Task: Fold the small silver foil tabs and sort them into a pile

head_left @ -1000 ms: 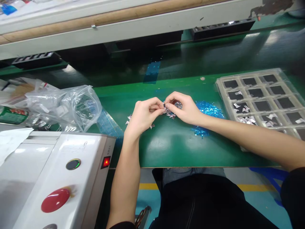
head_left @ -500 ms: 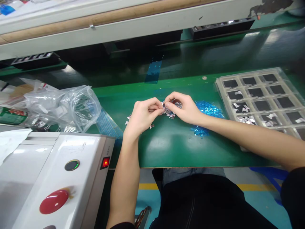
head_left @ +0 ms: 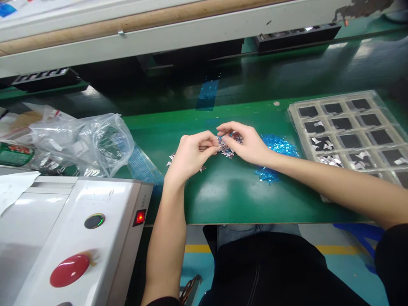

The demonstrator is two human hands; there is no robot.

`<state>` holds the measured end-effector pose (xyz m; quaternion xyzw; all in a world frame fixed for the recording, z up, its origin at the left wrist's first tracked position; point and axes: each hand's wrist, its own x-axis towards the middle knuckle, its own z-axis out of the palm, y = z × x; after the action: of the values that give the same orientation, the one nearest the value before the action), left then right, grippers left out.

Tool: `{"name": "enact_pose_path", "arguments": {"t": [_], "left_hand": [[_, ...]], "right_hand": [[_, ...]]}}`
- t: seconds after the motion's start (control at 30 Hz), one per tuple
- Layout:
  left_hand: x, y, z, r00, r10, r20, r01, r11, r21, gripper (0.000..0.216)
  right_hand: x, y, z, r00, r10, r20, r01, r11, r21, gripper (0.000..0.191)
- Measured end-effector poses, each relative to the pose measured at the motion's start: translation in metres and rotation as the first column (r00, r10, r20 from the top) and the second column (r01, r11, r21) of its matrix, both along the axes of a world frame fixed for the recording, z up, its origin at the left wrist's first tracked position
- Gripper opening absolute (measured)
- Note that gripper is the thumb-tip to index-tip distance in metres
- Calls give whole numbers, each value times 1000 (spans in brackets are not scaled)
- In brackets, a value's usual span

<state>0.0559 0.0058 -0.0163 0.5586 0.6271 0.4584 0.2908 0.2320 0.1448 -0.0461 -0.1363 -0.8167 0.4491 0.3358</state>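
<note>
My left hand (head_left: 194, 153) is closed in a pinch above the green bench. Whatever its fingertips hold is too small to make out against the pile behind. Close by on the right is my right hand (head_left: 244, 142), its index finger and thumb parted. A heap of small silvery, pinkish flat pieces (head_left: 227, 152) lies between and under the hands, partly hidden by them. More such pieces (head_left: 172, 158) show left of my left hand. Shiny blue strips (head_left: 280, 145) are piled beside my right forearm, which covers part of them.
A clear compartment tray (head_left: 295, 117) with dark squares and some silvery pieces stands on the right. At left are a crumpled plastic bag (head_left: 81, 140) and a white machine (head_left: 105, 242) with a red button (head_left: 70, 270). Blue film (head_left: 208, 95) lies at the back.
My right index finger and thumb have parted and drawn slightly away from my left fingertips. My left hand keeps its pinch in nearly the same place.
</note>
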Motion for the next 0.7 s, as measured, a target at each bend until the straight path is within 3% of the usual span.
{"name": "enact_pose_path", "arguments": {"t": [0.07,0.2,0.33,0.4,0.5,0.57,0.7], "left_hand": [[1,0,0,1000,-9,-1,9,1000,0,9],[3,1,1,1000,-3,-31,4,1000,27,12],[-4,-2,7,980,79,-182,-72,996,44,13],[-15,-7,10,927,188,-325,-183,982,47,10],[-33,-16,14,774,299,-558,-377,926,-27,9],[-41,-20,15,696,276,-662,-459,881,-116,7],[-43,-21,15,682,157,-714,-477,835,-272,10]], "right_hand": [[1,1,1,998,56,13,-56,998,-26,30],[1,3,4,986,155,57,-154,988,-13,22],[2,6,7,992,98,85,-105,991,80,16],[2,9,9,996,37,86,-48,991,128,16],[3,13,11,995,-22,99,8,989,146,12],[4,14,12,992,-30,119,11,988,156,6],[5,15,12,988,-42,151,8,975,223,10]]}}
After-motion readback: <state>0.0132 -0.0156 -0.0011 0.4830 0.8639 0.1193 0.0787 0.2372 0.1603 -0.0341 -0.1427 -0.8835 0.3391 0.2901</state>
